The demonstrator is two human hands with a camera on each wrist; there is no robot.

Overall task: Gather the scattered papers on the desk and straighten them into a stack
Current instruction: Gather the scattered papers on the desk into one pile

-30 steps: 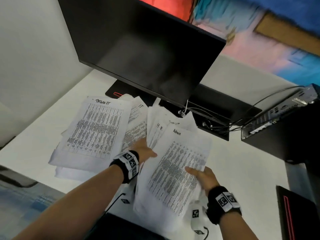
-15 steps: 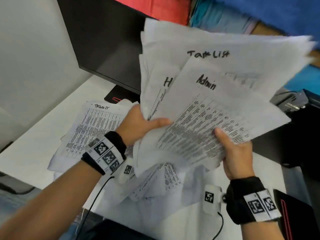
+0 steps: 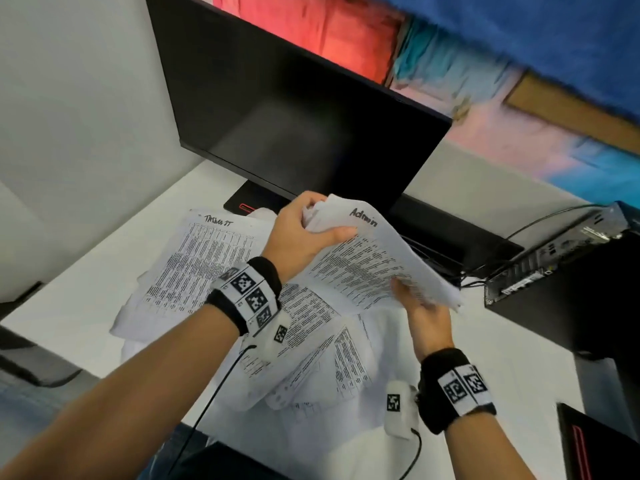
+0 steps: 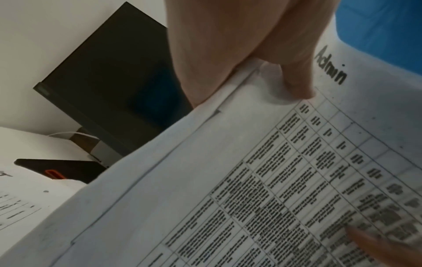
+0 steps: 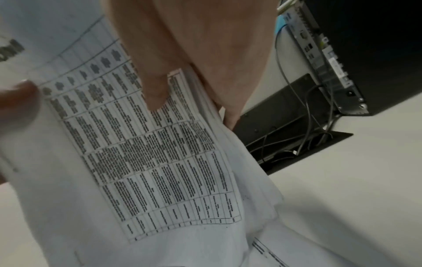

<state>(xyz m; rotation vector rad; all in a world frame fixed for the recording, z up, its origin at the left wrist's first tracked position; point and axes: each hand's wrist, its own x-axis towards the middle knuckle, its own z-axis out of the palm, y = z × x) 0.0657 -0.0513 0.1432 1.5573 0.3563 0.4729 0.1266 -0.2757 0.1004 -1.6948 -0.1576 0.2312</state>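
I hold a bundle of printed sheets (image 3: 367, 261) above the desk, its top page headed "Admin" (image 4: 330, 66). My left hand (image 3: 304, 233) grips the bundle's upper left edge, thumb on top (image 4: 297, 79). At the lower right edge my right hand (image 3: 420, 306) grips it, thumb on the printed table (image 5: 155, 90) and fingers underneath. More printed sheets (image 3: 194, 268) lie spread on the white desk (image 3: 69, 306) to the left, and others (image 3: 325, 358) lie fanned under the bundle.
A black monitor (image 3: 294, 109) stands just behind the papers on a flat black base (image 3: 242, 202). At the right stands a black computer case (image 3: 568, 271) with cables (image 5: 297, 140) running into a desk opening. A black object (image 3: 602, 445) lies at the right front.
The bundle was lifted off the desk and raised high and fanned out toward the head. It is now lower and bunched tighter between both hands.
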